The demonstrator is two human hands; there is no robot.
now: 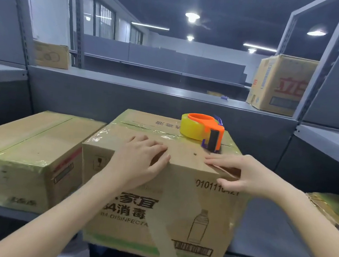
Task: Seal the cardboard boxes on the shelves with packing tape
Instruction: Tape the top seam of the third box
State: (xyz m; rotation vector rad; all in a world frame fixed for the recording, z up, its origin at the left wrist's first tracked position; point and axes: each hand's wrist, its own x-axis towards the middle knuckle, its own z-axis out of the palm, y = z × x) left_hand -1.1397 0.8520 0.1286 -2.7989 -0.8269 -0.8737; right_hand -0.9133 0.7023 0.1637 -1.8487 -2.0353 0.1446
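Observation:
A brown cardboard box (179,203) with black print and a bottle drawing stands on the grey shelf (267,241), right in front of me. Old clear tape runs across its closed top flaps. An orange tape dispenser (203,130) with a yellowish tape roll rests on the far right of the box's top. My left hand (139,158) lies flat over the front top edge, fingers spread. My right hand (241,174) presses the front right corner, fingers on the top and thumb on the front face. Neither hand holds anything.
A second taped box (24,154) sits against the left side of the first. A crumpled piece of cardboard (330,208) lies at the right. One shelf up stand a printed box (281,84) at right and a small box (51,54) at left.

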